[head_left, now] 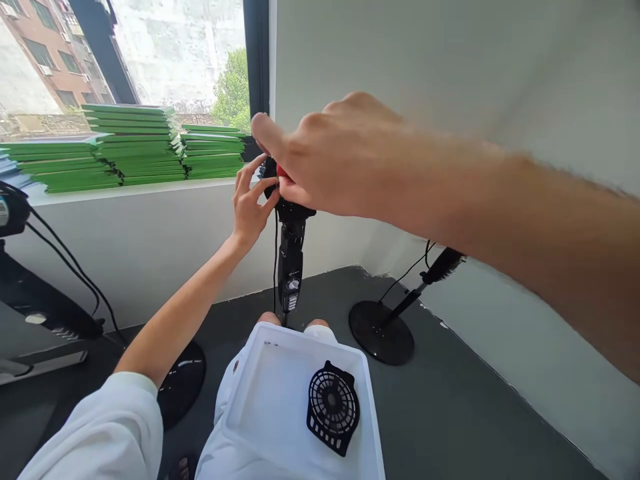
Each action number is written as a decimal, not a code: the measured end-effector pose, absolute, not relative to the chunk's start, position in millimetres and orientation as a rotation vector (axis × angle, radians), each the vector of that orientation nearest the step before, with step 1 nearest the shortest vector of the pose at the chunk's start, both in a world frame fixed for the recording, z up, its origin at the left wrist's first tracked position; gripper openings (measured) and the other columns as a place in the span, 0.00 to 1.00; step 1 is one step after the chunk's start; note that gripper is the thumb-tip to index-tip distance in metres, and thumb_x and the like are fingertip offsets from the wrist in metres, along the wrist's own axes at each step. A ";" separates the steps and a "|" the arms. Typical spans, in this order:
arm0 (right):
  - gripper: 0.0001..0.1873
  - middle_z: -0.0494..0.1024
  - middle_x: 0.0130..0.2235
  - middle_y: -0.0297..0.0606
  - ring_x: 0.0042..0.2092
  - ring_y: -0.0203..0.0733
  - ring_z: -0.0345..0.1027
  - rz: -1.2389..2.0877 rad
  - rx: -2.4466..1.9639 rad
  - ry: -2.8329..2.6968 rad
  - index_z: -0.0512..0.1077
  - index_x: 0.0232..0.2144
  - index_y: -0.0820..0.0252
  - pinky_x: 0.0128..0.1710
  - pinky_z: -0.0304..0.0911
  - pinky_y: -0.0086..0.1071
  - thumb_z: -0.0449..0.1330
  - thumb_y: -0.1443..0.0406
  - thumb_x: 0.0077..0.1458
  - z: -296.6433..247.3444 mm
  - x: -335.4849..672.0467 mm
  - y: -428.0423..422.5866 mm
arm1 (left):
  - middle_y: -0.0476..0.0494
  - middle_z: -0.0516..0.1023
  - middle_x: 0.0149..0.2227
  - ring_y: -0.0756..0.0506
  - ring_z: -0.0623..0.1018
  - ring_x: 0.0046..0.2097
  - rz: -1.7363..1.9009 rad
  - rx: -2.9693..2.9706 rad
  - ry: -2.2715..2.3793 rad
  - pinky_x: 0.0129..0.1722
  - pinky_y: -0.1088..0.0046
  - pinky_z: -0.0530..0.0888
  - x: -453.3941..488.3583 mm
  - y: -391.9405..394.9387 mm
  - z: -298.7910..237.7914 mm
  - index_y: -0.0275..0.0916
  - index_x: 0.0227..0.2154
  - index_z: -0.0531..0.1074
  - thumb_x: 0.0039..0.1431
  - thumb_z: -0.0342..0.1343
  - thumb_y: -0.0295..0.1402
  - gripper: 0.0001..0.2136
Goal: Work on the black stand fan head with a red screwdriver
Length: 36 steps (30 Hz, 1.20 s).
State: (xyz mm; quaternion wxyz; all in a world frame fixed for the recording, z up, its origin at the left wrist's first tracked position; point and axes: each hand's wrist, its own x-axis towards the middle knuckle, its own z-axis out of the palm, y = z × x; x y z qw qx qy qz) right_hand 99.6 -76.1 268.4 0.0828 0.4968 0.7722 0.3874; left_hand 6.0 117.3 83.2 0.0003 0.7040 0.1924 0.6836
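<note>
"Left hand (250, 207) and right hand (327, 160) are meeting at the head of a black stand unit (291, 260), which is rising just beyond the person's knees (270, 318), in front of the white wall (165, 253)."

"How are they gripping?"

"Right hand is curling tightly around something red (283, 172), most of it hiding inside the fist. Left hand is bending its fingers close together, with the tips touching the unit's dark head; whether they are pinching anything, one cannot tell."

"And what is lying nearer the body?"

"White tray (270, 407), resting across the lap. Inside it, toward its right side, a black grille (333, 401) is lying with its round, slotted face upward."

"What is surrounding all that?"

"To the right, a second black stand (383, 333) is standing on the dark floor (440, 413), its upper part disappearing behind the right forearm (475, 193). To the left, a third black stand (45, 290) is showing at the edge. Farther back, green stacks (145, 143) are lining the white windowsill (150, 199), and a leafy tree (233, 90) is showing outside."
</note>
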 end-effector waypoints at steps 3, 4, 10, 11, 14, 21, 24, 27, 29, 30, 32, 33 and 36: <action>0.19 0.78 0.33 0.47 0.40 0.50 0.73 1.212 1.555 2.317 0.70 0.52 0.68 0.36 0.61 0.39 0.48 0.62 0.68 268.4 98.7 -76.4 | 0.44 0.74 0.60 0.37 0.71 0.63 2.166 2.232 0.616 0.67 0.51 0.67 7.1 118.2 85.7 0.46 0.42 0.78 0.64 0.61 0.41 0.08; 0.18 0.77 0.33 0.48 0.40 0.51 0.73 1.211 1.594 2.324 0.73 0.45 0.67 0.37 0.61 0.39 0.47 0.62 0.68 268.2 99.0 -76.2 | 0.43 0.74 0.60 0.37 0.72 0.63 2.168 2.225 0.608 0.66 0.52 0.67 7.2 117.8 85.3 0.45 0.45 0.77 0.64 0.60 0.41 0.10; 0.18 0.76 0.27 0.42 0.33 0.46 0.72 1.178 1.606 2.323 0.70 0.51 0.66 0.30 0.55 0.34 0.52 0.60 0.65 268.1 105.4 -73.8 | 0.40 0.68 0.65 0.39 0.70 0.66 2.094 2.099 0.396 0.63 0.59 0.72 8.1 115.4 79.9 0.48 0.60 0.66 0.67 0.57 0.45 0.22; 0.17 0.76 0.27 0.42 0.33 0.45 0.72 1.234 1.610 2.306 0.72 0.46 0.67 0.30 0.54 0.34 0.50 0.60 0.67 269.2 106.5 -73.8 | 0.39 0.66 0.67 0.40 0.70 0.66 2.081 2.035 0.361 0.62 0.60 0.73 9.8 117.3 80.2 0.50 0.63 0.62 0.68 0.55 0.45 0.23; 0.24 0.75 0.26 0.44 0.33 0.46 0.72 1.260 1.627 2.270 0.74 0.35 0.66 0.31 0.53 0.35 0.46 0.55 0.69 274.6 108.7 -73.5 | 0.40 0.65 0.68 0.42 0.71 0.65 2.005 1.849 0.334 0.62 0.61 0.73 20.6 127.7 84.5 0.53 0.68 0.53 0.72 0.46 0.45 0.24; 0.19 0.72 0.23 0.41 0.29 0.43 0.68 1.260 1.656 2.161 0.72 0.47 0.66 0.29 0.50 0.34 0.48 0.58 0.68 277.8 108.5 -67.7 | 0.48 0.64 0.70 0.44 0.64 0.71 1.915 1.708 0.379 0.70 0.59 0.63 53.3 140.1 87.3 0.52 0.66 0.60 0.73 0.46 0.45 0.21; 0.19 0.71 0.22 0.37 0.27 0.42 0.66 1.135 1.687 2.195 0.72 0.48 0.63 0.29 0.50 0.34 0.51 0.56 0.65 277.2 106.9 -68.1 | 0.48 0.63 0.70 0.44 0.61 0.72 1.919 1.703 0.390 0.72 0.59 0.61 54.6 136.8 85.7 0.52 0.67 0.59 0.73 0.44 0.48 0.23; 0.19 0.69 0.21 0.35 0.25 0.41 0.63 1.181 1.684 2.162 0.73 0.47 0.63 0.28 0.49 0.33 0.51 0.56 0.65 278.2 105.2 -67.8 | 0.46 0.64 0.70 0.43 0.61 0.72 1.912 1.728 0.395 0.72 0.59 0.60 51.5 134.5 87.5 0.50 0.68 0.58 0.72 0.43 0.52 0.26; 0.20 0.67 0.20 0.36 0.24 0.40 0.61 1.246 1.679 2.132 0.75 0.42 0.62 0.27 0.49 0.33 0.49 0.55 0.66 279.2 104.1 -67.1 | 0.45 0.64 0.69 0.42 0.62 0.72 1.904 1.724 0.394 0.72 0.58 0.61 49.8 133.2 89.3 0.50 0.68 0.57 0.72 0.44 0.53 0.27; 0.21 0.67 0.19 0.35 0.23 0.40 0.61 1.227 1.663 2.148 0.75 0.42 0.61 0.27 0.49 0.33 0.49 0.54 0.66 279.7 103.5 -67.0 | 0.45 0.65 0.69 0.42 0.63 0.71 1.898 1.711 0.390 0.71 0.57 0.62 49.4 132.3 89.9 0.49 0.68 0.57 0.71 0.44 0.53 0.28; 0.20 0.68 0.20 0.34 0.24 0.41 0.61 1.152 1.650 2.189 0.74 0.46 0.62 0.28 0.49 0.34 0.50 0.54 0.65 280.5 102.1 -67.2 | 0.43 0.66 0.68 0.41 0.65 0.70 1.885 1.689 0.379 0.70 0.57 0.63 49.3 129.9 90.7 0.49 0.68 0.57 0.71 0.44 0.54 0.28; 0.21 0.69 0.20 0.35 0.24 0.42 0.63 1.141 1.664 2.195 0.73 0.48 0.63 0.28 0.50 0.34 0.50 0.55 0.65 280.8 101.2 -67.5 | 0.43 0.67 0.68 0.41 0.66 0.70 1.882 1.683 0.376 0.70 0.57 0.64 49.5 128.5 90.8 0.48 0.68 0.57 0.71 0.44 0.54 0.28; 0.24 0.71 0.23 0.40 0.28 0.44 0.67 1.195 1.769 2.133 0.75 0.41 0.64 0.31 0.51 0.35 0.46 0.54 0.68 281.4 99.3 -68.4 | 0.43 0.68 0.67 0.42 0.66 0.69 1.879 1.684 0.362 0.70 0.58 0.63 49.8 124.9 91.0 0.48 0.68 0.57 0.72 0.44 0.52 0.27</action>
